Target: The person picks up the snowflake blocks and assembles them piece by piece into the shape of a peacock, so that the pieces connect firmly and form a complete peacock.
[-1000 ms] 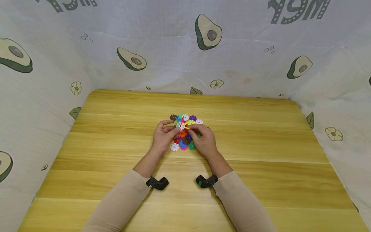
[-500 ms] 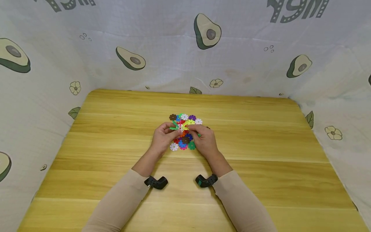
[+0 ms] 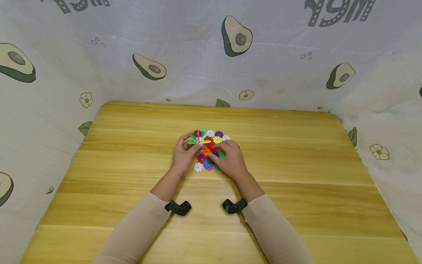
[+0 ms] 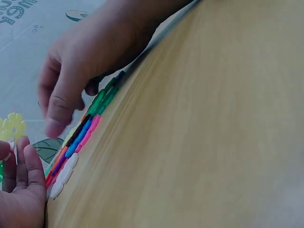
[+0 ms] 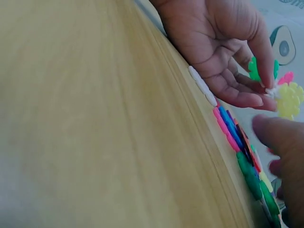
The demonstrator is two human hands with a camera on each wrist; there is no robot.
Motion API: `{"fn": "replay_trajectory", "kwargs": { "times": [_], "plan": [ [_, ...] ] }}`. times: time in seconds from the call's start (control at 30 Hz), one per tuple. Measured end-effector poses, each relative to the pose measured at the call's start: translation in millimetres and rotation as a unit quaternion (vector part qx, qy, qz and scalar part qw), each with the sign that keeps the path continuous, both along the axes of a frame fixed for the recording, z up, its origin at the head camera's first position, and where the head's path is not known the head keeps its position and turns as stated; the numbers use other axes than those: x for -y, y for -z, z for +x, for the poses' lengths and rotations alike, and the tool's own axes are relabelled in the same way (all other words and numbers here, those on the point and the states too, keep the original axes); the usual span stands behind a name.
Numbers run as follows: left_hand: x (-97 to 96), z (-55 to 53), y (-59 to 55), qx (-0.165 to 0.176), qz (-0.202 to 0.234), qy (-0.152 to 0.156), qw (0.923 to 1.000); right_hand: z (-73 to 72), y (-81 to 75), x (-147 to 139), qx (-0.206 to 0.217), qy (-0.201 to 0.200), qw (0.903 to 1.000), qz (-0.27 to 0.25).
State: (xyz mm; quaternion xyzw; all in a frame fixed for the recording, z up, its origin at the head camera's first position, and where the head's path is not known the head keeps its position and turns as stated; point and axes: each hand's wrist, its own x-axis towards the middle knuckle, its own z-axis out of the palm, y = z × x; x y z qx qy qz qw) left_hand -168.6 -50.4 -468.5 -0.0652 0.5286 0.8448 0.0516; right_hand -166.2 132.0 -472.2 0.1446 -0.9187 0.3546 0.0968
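My left hand pinches a small cluster of interlocking snowflake discs between thumb and fingers. A white disc forms its middle, with green, pink and yellow discs slotted around it; in the right wrist view the yellow disc faces outward beyond the fingertips. My right hand hovers over the loose pile, thumb and fingers apart with nothing between them. Its fingertips are close to an orange disc in the head view. Below both hands lie loose discs of several colours, among them a white disc at the near left.
The pile sits mid-table on a wood-grain tabletop. At its far side lie a purple disc and a yellow disc. A pale cloth with avocado prints hangs behind and beside the table.
The cluster in my left hand has shifted left, away from the right hand. My right hand has come off its yellow disc and lowered toward the pile.
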Motion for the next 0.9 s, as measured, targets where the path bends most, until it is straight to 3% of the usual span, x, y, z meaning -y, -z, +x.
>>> {"fn": "replay_trajectory", "kwargs": {
  "times": [0.13,0.37,0.57,0.7,0.8,0.9],
  "plan": [
    [0.0,-0.3,1.2,0.004,0.039,-0.010,0.9992,1.3,0.2,-1.4,0.003,-0.013,0.9959,0.089],
    [1.7,-0.3,1.4,-0.003,0.051,0.006,0.9987,-0.4,1.3,-1.9,0.006,-0.023,0.9973,0.069],
    [1.6,1.4,-0.5,-0.017,0.027,0.031,0.9990,-1.9,0.9,-1.2,0.029,-0.016,0.9994,-0.011],
    [1.4,2.4,-1.4,-0.027,0.014,0.043,0.9986,-1.8,1.0,-1.0,0.036,-0.002,0.9950,-0.093],
    [1.8,3.1,-1.4,-0.045,-0.012,0.059,0.9972,-1.8,1.9,-1.0,0.033,0.011,0.9840,-0.175],
    [2.0,3.9,-0.6,-0.069,-0.059,0.077,0.9928,-1.4,2.4,-0.7,0.028,0.012,0.9643,-0.263]
  ]
}}
